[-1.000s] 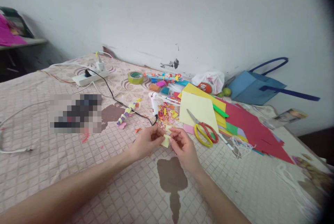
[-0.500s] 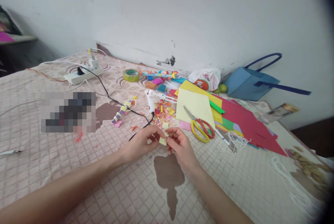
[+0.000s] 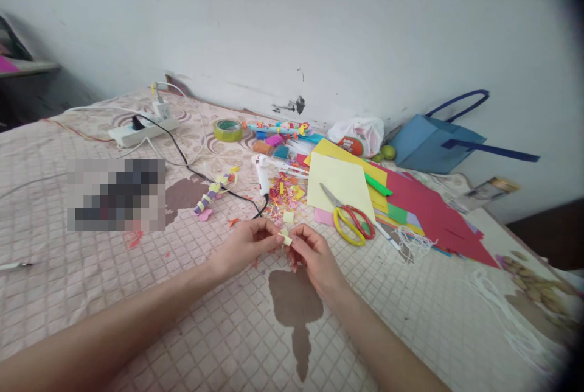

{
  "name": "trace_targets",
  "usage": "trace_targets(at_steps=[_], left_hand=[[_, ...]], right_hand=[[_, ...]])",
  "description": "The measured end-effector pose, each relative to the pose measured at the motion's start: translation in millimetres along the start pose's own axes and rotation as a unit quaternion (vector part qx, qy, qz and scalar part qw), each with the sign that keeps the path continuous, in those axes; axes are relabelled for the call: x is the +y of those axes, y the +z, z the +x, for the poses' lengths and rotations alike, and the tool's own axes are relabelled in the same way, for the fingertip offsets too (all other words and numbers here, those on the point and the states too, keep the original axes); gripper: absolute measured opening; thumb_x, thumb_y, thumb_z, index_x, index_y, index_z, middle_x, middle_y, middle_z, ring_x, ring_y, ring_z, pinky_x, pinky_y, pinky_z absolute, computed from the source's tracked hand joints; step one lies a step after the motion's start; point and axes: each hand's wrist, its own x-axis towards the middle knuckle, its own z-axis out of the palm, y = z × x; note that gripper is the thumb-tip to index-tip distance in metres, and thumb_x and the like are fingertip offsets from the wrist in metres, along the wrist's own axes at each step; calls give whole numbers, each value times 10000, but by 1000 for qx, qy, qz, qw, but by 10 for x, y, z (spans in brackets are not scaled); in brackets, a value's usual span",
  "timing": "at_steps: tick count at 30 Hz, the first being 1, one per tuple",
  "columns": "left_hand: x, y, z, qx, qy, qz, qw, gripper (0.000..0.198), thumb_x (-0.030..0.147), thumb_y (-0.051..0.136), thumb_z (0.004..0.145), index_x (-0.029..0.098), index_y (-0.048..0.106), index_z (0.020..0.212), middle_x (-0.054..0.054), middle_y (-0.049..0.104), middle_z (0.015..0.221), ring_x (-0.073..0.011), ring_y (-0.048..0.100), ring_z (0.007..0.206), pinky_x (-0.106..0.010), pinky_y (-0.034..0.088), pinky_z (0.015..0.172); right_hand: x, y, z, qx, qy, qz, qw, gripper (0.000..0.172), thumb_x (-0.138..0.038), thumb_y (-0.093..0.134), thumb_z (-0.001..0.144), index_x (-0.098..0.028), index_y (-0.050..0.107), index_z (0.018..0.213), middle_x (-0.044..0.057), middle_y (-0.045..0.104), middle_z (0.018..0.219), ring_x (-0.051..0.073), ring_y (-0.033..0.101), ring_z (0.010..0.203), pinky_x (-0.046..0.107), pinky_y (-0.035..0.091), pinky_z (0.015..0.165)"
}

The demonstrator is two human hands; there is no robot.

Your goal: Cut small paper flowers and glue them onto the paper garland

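Note:
Between my fingertips is a small pale yellow paper piece [image 3: 286, 238], pinched from both sides. My left hand [image 3: 249, 246] grips its left edge, and my right hand [image 3: 314, 253] closes on its right. Just beyond the fingers lies a pale yellow square [image 3: 288, 217]. A white glue gun [image 3: 262, 175] stands behind my hands, its black cord running left. To the right, scissors [image 3: 349, 218] with red and yellow handles rest partly on a pale yellow sheet [image 3: 337, 182]. Colourful paper scraps [image 3: 287, 191] are scattered beside the glue gun.
A power strip [image 3: 143, 130] with cords sits at the back left, near a tape roll [image 3: 227, 130]. Left of my hands lies a purple and yellow decorated stick [image 3: 211, 194]. Red sheets [image 3: 429, 215], white string [image 3: 417, 243] and a blue bag [image 3: 438, 143] are on the right.
The yellow piece between my fingers has turned and now lies flatter, rather than hanging down. My hands stay nearly in place; the view has shifted slightly.

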Motion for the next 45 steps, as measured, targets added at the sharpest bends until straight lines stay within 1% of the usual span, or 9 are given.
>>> trace_targets(at_steps=[6, 11, 14, 20, 26, 29, 35, 41, 45], left_hand=[[-14, 10, 10, 31, -26, -39, 998, 226, 319, 669, 710, 133, 545, 744, 15, 586, 657, -82, 528, 584, -201, 416, 562], [19, 39, -17, 42, -17, -55, 997, 281, 299, 691, 683, 143, 518, 840, 21, 576, 678, -83, 536, 582, -188, 405, 518], [52, 55, -31, 43, -5, -57, 997, 292, 307, 684, 689, 142, 521, 867, 10, 589, 695, -91, 549, 610, -197, 425, 545], [68, 57, -50, 5, -48, 10, 999, 246, 363, 657, 700, 142, 549, 708, 18, 578, 597, -78, 498, 505, -179, 360, 441], [69, 39, -53, -3, -65, -5, 998, 264, 370, 611, 745, 141, 516, 654, 26, 541, 517, -67, 467, 458, -165, 310, 405], [69, 28, -52, -1, -55, -4, 998, 259, 357, 611, 749, 136, 514, 652, 23, 541, 525, -67, 470, 468, -167, 324, 417], [36, 8, -44, -6, -52, 28, 998, 275, 400, 572, 769, 138, 533, 697, 4, 571, 581, -88, 505, 500, -180, 345, 420], [84, 19, -42, 19, -52, -1, 998, 312, 433, 580, 752, 148, 499, 656, 9, 569, 579, -87, 511, 494, -205, 403, 462], [73, 18, -40, 19, -57, 21, 998, 298, 427, 578, 754, 146, 511, 681, 11, 565, 572, -94, 517, 499, -196, 376, 439]], right_hand=[[5, 0, -12, -9, -5, 9, 1000, 286, -439, 469, 868, -180, 567, 794, -3, 563, 666, 87, 484, 463, 196, 412, 387], [-13, 17, -27, -10, -5, -46, 999, 213, -375, 585, 811, -180, 542, 738, -38, 526, 582, 80, 470, 463, 184, 398, 414], [-11, 32, -22, 6, -8, -58, 998, 192, -354, 592, 804, -187, 530, 731, -49, 517, 565, 79, 457, 454, 184, 394, 414], [-25, 46, -21, 15, -26, -82, 996, 199, -352, 578, 815, -189, 530, 712, -53, 494, 546, 79, 441, 440, 188, 390, 412], [-30, 51, -30, -9, -10, -42, 999, 324, -463, 436, 878, -186, 553, 757, -7, 557, 632, 93, 480, 453, 211, 408, 406], [-26, 46, -34, -29, -9, -60, 998, 261, -416, 513, 853, -183, 542, 740, -26, 535, 583, 87, 471, 454, 203, 402, 420], [-21, 48, -33, -17, -23, -94, 995, 214, -365, 551, 835, -190, 521, 716, -56, 498, 542, 74, 445, 424, 192, 381, 407], [-43, 54, -25, -22, 0, -41, 999, 363, -495, 418, 872, -182, 544, 735, -11, 552, 632, 87, 476, 441, 204, 401, 394], [-21, 55, -36, -35, 4, -66, 997, 244, -413, 552, 825, -188, 520, 736, -36, 524, 597, 80, 465, 454, 190, 399, 418]])
